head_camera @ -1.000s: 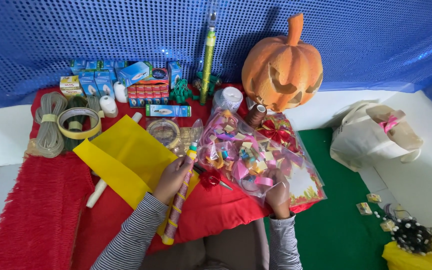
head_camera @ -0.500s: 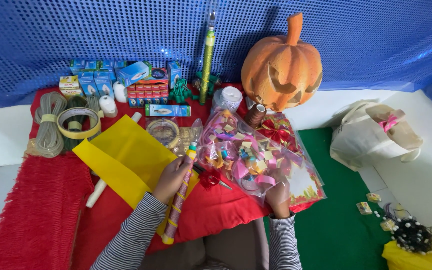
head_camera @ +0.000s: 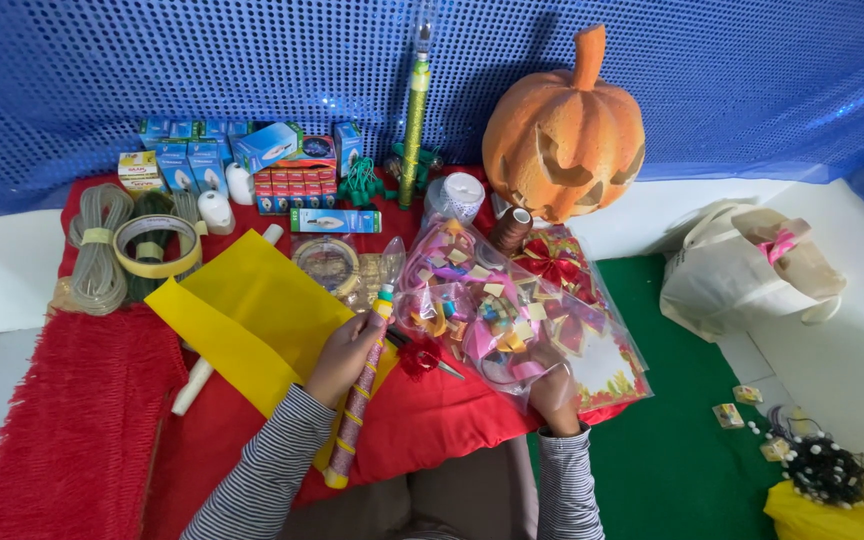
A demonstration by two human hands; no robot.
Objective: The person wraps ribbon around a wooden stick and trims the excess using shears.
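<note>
Yellow felt sheet (head_camera: 252,315) under left hand (head_camera: 344,355), fingers closed round glitter-wrapped stick (head_camera: 357,400); right hand (head_camera: 552,390) pinching clear bag of ribbon scraps (head_camera: 512,320); bag sealed, contents untouched.

The right hand (head_camera: 555,392) lies partly under the clear bag (head_camera: 512,320), so its fingers cannot be made out. The left hand (head_camera: 344,352) covers the middle of the glittery tube (head_camera: 357,400) and part of the yellow sheet (head_camera: 252,310). The bag's small pieces are too jumbled to tell apart. The white roll (head_camera: 197,375) runs under the sheet. The picture's bottom edge cuts both striped sleeves (head_camera: 262,480), and the yellow cloth (head_camera: 832,510) at the lower right corner. The tall stick (head_camera: 415,110) blurs at its top.
</note>
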